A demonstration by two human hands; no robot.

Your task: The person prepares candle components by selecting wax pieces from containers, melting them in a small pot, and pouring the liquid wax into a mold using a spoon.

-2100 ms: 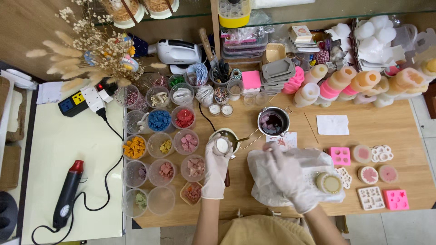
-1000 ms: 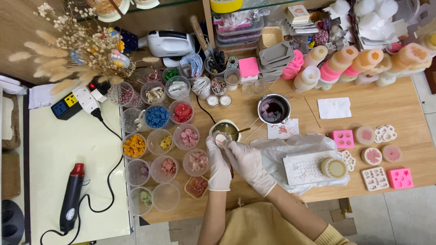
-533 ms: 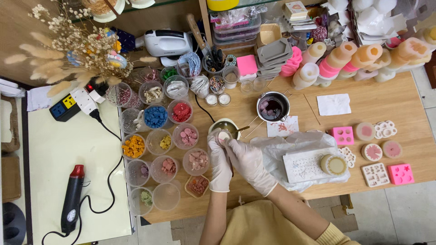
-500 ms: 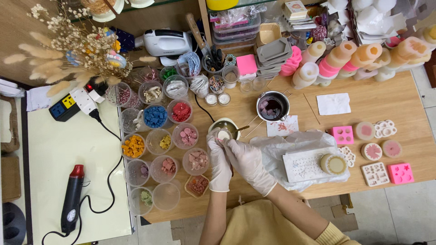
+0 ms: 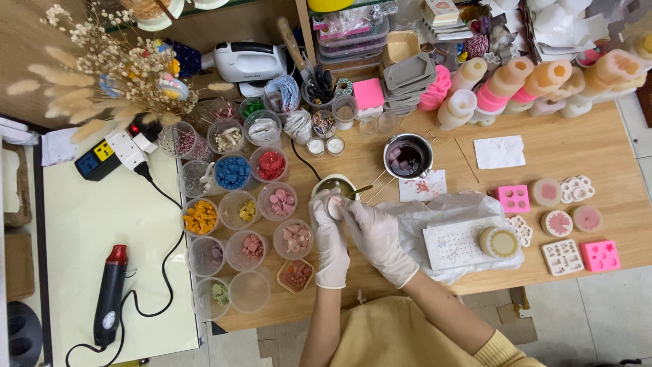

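Both hands wear white gloves and meet over the middle of the wooden table (image 5: 577,153). My left hand (image 5: 329,238) is closed round a small clear cup of white wax (image 5: 333,202), held just in front of a small cream melting pot (image 5: 337,185). My right hand (image 5: 375,239) reaches across, its fingertips at the cup's rim; whether it pinches anything is hidden. A dark metal pot with purple contents (image 5: 407,155) stands behind.
Many clear tubs of coloured wax pieces (image 5: 233,172) fill the table's left part. To my right a white plastic bag (image 5: 448,211) carries a white mould tray (image 5: 454,247) and a round candle (image 5: 498,242). Pink silicone moulds (image 5: 600,255) lie beyond. A heat gun (image 5: 109,293) lies at far left.
My right hand left the plastic bag and came over to the cup in my left hand. Since then both hands have stayed together at the cream pot.
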